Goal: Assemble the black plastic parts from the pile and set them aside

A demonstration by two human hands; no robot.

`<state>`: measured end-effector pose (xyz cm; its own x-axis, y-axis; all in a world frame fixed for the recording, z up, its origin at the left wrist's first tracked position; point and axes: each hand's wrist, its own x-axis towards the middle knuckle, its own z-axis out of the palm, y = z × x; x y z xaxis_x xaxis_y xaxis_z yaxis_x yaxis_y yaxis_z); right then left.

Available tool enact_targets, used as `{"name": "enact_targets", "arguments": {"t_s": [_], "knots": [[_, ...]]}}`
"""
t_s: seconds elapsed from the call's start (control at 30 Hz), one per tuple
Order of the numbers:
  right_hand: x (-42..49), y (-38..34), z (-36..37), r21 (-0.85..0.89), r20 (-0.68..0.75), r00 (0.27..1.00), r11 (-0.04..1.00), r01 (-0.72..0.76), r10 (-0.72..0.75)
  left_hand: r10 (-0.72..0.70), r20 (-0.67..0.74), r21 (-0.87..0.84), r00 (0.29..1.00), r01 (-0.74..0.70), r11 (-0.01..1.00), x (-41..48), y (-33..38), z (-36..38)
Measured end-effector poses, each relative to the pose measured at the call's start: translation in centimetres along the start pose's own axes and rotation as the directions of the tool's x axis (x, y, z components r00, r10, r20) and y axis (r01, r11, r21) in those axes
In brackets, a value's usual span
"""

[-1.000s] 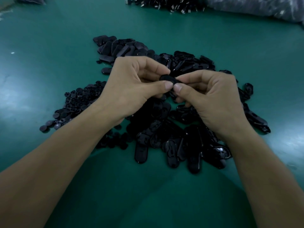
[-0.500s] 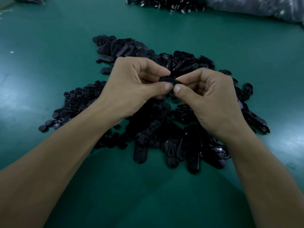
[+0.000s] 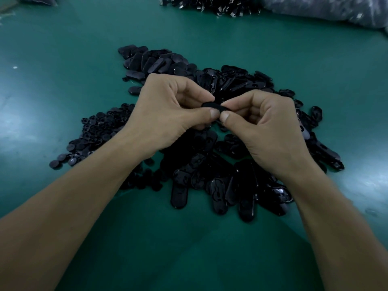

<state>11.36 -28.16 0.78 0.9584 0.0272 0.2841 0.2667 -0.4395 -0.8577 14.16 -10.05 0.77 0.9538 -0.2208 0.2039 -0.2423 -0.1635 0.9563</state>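
A black plastic part (image 3: 211, 106) is pinched between the thumbs and curled fingers (image 3: 195, 95) of the left hand (image 3: 168, 114) and right hand (image 3: 268, 127), held just above the pile (image 3: 210, 171) on the green worktop (image 3: 63, 59), seemingly so that two pieces can be pressed together, though the joint is hidden.

A green table (image 3: 63, 49) carries a grey plastic bag (image 3: 336, 11) at its far right edge.

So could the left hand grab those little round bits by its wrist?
Probably not right now: the left hand pinches a black part together with the right hand. Nothing covers the little round bits, so once it lets go they look reachable.
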Motion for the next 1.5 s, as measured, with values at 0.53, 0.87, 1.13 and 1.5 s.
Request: {"name": "enact_targets", "arguments": {"t_s": [0.53,0.87,1.13,1.5], "knots": [[-0.1,0.2,0.3,-0.004,-0.016,0.998,0.999,0.053,-0.053,0.052,-0.033,0.153,0.998,-0.047,0.987,0.4,-0.3,-0.4],[-0.5,0.3,0.6,-0.250,-0.113,0.977,0.957,0.148,-0.180,0.102,-0.121,0.210,0.987,-0.075,0.975,1.2,-0.9,-1.0],[-0.6,0.6,0.4,-0.376,-0.109,0.983,0.922,0.096,-0.147,0.029,-0.447,0.148,0.894,0.041,0.988,6.5,-2.6,-5.1],[-0.6,0.8,0.7,-0.419,-0.051,0.989,0.902,0.103,-0.137,0.026,-0.501,0.417,0.865,0.215,0.883,10.9,-3.9,-5.0]]}}
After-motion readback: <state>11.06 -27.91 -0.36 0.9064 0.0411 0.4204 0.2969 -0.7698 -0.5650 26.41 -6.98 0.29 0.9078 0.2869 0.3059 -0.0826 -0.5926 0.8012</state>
